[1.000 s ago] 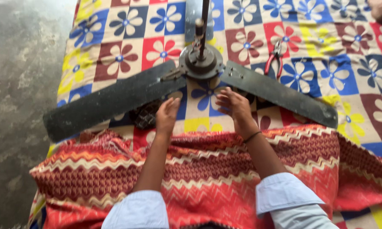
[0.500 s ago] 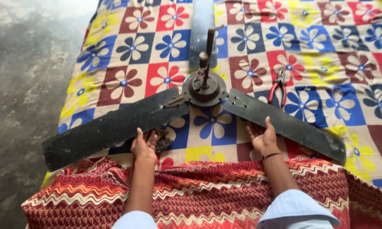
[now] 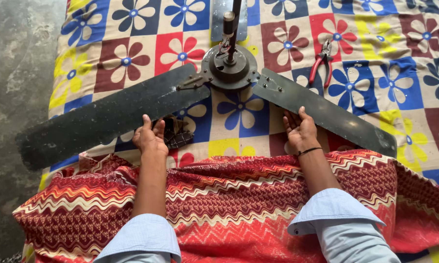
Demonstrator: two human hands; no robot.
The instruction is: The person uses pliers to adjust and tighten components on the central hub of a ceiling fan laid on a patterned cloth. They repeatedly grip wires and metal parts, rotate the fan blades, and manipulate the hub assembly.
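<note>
Ceiling fan (image 3: pixel 229 65) lay flat on a flower-patterned quilt (image 3: pixel 390 87), motor hub up with its rod pointing away from the person. Left blade (image 3: pixel 107 117) ran out toward the quilt's left edge, over the grey floor (image 3: pixel 15 73); right blade (image 3: pixel 326 114) angled down to the right. Left hand (image 3: pixel 150 139) rested on the near edge of the left blade, fingers (image 3: pixel 146 124) close together, laid on the blade, not clamped round it. Right hand (image 3: pixel 301 131) touched the near edge of the right blade, fingers (image 3: pixel 303 114) slightly spread, palm partly up; couldn't tell if they gripped the edge. Dark checked cloth (image 3: pixel 176 135) sat just beside the left hand, under the blade. Red-handled pliers (image 3: pixel 321 61) lay on the quilt beyond the right blade, apart from both hands. Red zigzag blanket (image 3: pixel 239 195) covered the near part, under both forearms.
</note>
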